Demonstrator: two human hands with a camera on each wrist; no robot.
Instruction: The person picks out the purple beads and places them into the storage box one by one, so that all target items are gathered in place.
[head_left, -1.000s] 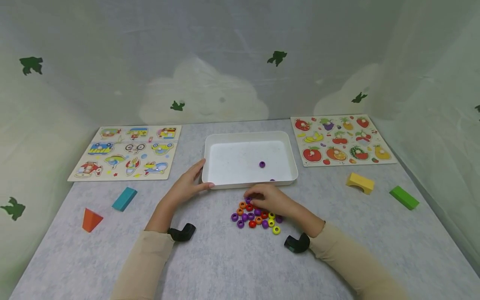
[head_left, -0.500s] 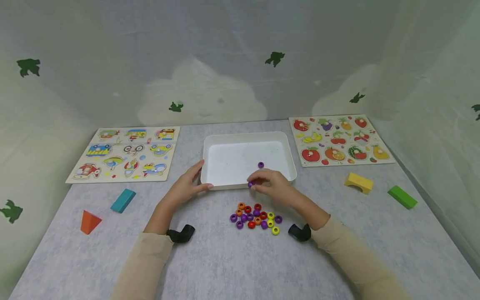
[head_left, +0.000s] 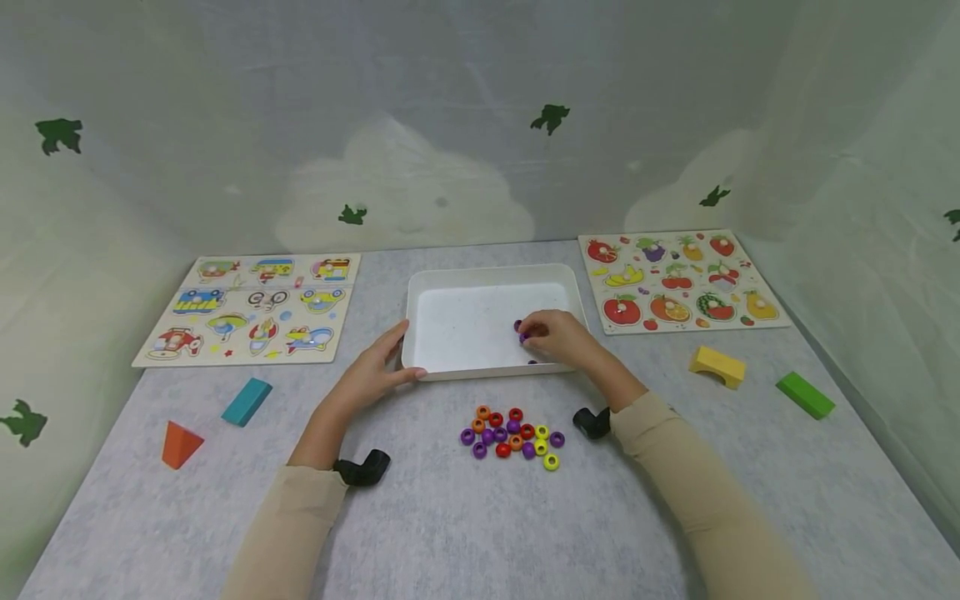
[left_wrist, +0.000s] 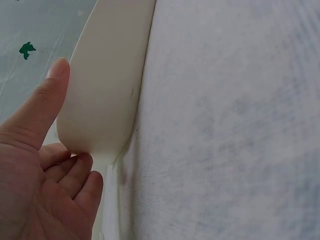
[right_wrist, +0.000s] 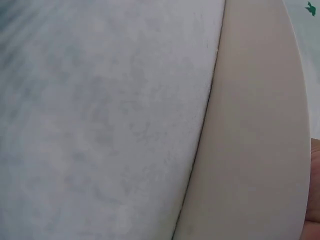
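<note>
A shallow white tray (head_left: 487, 373) lies on the table, its front left corner held by my left hand (head_left: 367, 379). In the left wrist view, that hand's thumb (left_wrist: 47, 100) lies against the tray's wall (left_wrist: 107, 85) and the fingers bend at the corner. Inside the tray, my right hand (head_left: 558, 337) pinches a purple bead (head_left: 523, 338) low over the floor. Another purple bead (head_left: 517, 325) is just behind it, and one more bead (head_left: 532, 362) shows partly near the front wall. The right wrist view mostly shows the tray's outer wall (right_wrist: 250, 125), with fingers behind it.
In front of the tray lies a loose cluster of purple, orange, red and yellow beads (head_left: 500, 434). Picture puzzle boards stand left (head_left: 247, 342) and right (head_left: 660, 283). Orange (head_left: 180, 444), teal (head_left: 247, 402), yellow (head_left: 717, 365) and green (head_left: 805, 394) blocks lie towards the sides.
My right hand has picked a purple bead from the cluster and carried it over the front wall into the tray. My left hand stays at the tray's corner.
</note>
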